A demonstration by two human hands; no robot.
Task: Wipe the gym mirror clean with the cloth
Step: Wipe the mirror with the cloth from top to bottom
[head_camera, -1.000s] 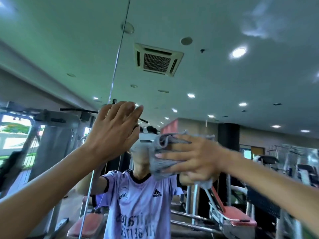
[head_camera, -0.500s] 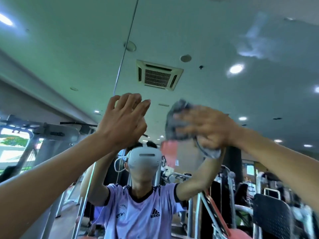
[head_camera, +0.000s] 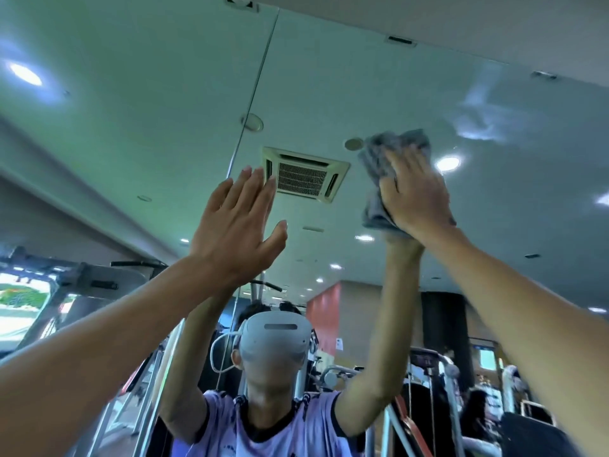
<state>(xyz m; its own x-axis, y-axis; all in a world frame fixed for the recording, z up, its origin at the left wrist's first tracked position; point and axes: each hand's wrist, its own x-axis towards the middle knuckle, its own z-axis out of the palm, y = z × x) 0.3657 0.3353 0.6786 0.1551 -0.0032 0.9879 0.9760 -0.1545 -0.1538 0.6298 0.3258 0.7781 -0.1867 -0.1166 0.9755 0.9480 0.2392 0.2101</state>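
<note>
Up toward the top edge of the mirror point(head_camera: 164, 110), the cloth point(head_camera: 379, 159) is pressed on the glass by the right hand point(head_camera: 417, 196), fingers straight. Lower, left of it, the left hand point(head_camera: 235, 225) is held flat and open.

Bright, green-tinted light from recessed ceiling lamps point(head_camera: 448, 163) glares; wide-angle edges bend, slightly soft.

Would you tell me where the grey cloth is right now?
In the head view the grey cloth sits upper right, pressed on the mirror under the right hand, beside the reflected ceiling vent.
</note>
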